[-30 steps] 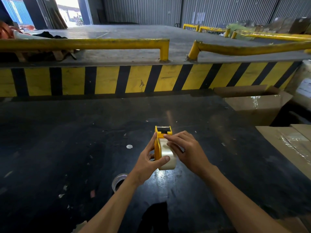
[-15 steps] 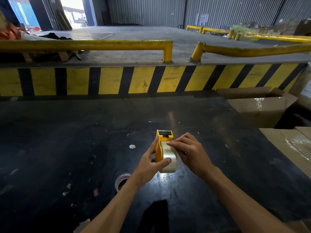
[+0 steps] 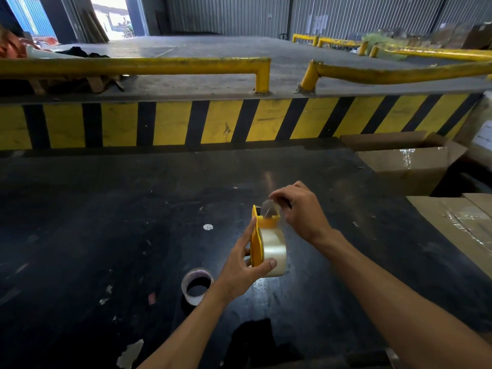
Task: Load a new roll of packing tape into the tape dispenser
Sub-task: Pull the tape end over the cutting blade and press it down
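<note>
A yellow tape dispenser (image 3: 257,239) stands upright over the black table, gripped from the left by my left hand (image 3: 241,270), thumb across its lower side. A roll of clear packing tape (image 3: 275,249) sits in the dispenser. My right hand (image 3: 300,209) is above the dispenser's front end and pinches the loose clear tape end (image 3: 269,209), which curls up over the yellow mouth. An almost bare tape core (image 3: 197,284) lies flat on the table just left of my left wrist.
The black table (image 3: 106,235) carries scraps of tape and paper. Open cardboard boxes (image 3: 407,161) stand at the right, with a taped carton (image 3: 463,225) nearer. A yellow-and-black striped dock edge (image 3: 213,121) with yellow rails rises behind the table.
My right hand has lifted from the roll's top to the dispenser's front, drawing the tape end up and forward. My left hand keeps its hold on the dispenser.
</note>
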Tool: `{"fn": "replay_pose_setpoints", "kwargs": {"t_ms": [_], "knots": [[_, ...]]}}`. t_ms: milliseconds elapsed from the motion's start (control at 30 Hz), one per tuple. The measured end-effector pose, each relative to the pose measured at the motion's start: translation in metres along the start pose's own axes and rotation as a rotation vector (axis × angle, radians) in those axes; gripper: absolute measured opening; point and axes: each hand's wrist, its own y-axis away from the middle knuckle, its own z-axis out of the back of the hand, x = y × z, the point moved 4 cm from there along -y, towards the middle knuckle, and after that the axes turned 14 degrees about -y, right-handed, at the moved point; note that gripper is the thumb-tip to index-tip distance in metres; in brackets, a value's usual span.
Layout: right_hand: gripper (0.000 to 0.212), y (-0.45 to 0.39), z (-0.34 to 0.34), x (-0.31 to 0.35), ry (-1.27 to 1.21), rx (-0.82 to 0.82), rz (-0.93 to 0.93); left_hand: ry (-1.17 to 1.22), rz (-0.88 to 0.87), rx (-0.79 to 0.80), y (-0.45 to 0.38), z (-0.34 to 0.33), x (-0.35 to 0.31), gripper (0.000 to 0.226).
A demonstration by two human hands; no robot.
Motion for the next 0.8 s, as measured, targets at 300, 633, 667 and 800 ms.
{"fn": "replay_pose_setpoints", "kwargs": {"t_ms": [300,633,667,800], "knots": [[0.020,-0.015,-0.008,-0.002,-0.031,0.134,-0.048,0.020,0.016,-0.020,0.002,0.005,0.008,0.101],[0.010,-0.011,-0.010,-0.006,0.025,0.207,0.004,0.009,0.003,0.014,0.007,0.004,0.003,0.098],[0.010,-0.012,-0.010,-0.007,0.020,0.210,-0.015,0.014,0.005,0.015,0.007,0.003,0.003,0.099],[0.008,-0.017,-0.007,-0.014,-0.031,0.207,-0.150,0.012,0.011,0.024,0.006,0.002,0.004,0.099]]}}
